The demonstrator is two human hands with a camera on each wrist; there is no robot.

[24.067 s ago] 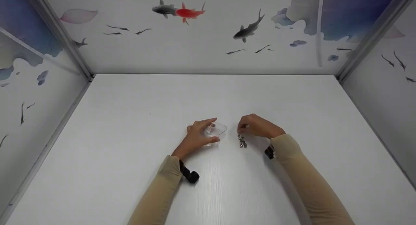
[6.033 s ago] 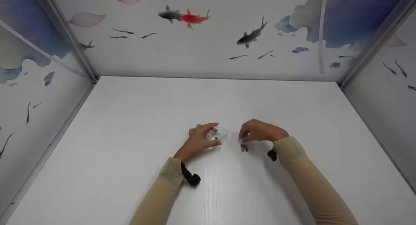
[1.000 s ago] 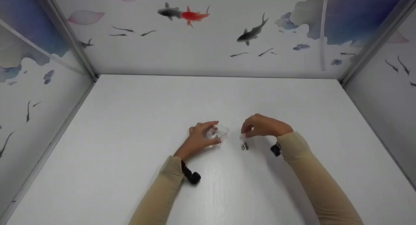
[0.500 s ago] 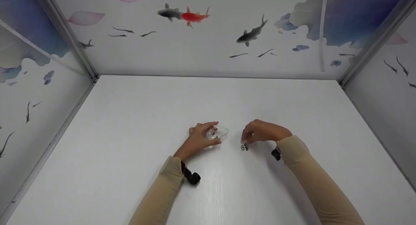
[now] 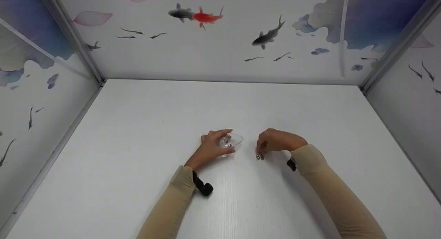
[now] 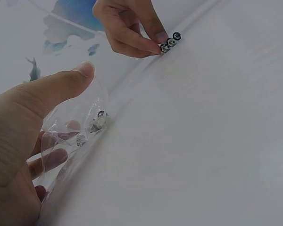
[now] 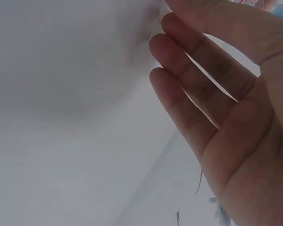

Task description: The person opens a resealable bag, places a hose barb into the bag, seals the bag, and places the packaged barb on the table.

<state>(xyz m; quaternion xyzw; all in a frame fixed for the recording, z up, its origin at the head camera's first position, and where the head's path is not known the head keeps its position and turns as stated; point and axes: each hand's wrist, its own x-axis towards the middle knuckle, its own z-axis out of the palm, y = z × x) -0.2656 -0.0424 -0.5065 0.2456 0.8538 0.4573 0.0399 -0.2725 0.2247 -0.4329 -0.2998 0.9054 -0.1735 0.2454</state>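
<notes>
My left hand [image 5: 208, 147] holds a clear plastic bag [image 5: 236, 139], thumb and fingers spread around its open mouth. In the left wrist view, several small shiny metal pieces [image 6: 98, 123] with dark round ends lie inside the bag. To the right, my right hand [image 5: 278, 140] is low over the table, its thumb and forefinger pinching at a short row of similar small metal pieces [image 6: 171, 42]. The right wrist view shows the palm and the other fingers [image 7: 184, 101], while the pinched pieces are hidden there.
A white tabletop [image 5: 144, 183] spreads around both hands. White panels printed with fish and petals [image 5: 206, 52] stand at the back and both sides, joined by grey metal posts [image 5: 70, 35]. Black camera straps sit on both wrists.
The cluster of metal pieces by the right hand has shrunk, and pieces now show in the bag. Within the last second the right hand has lowered onto the cluster. The left hand stays put.
</notes>
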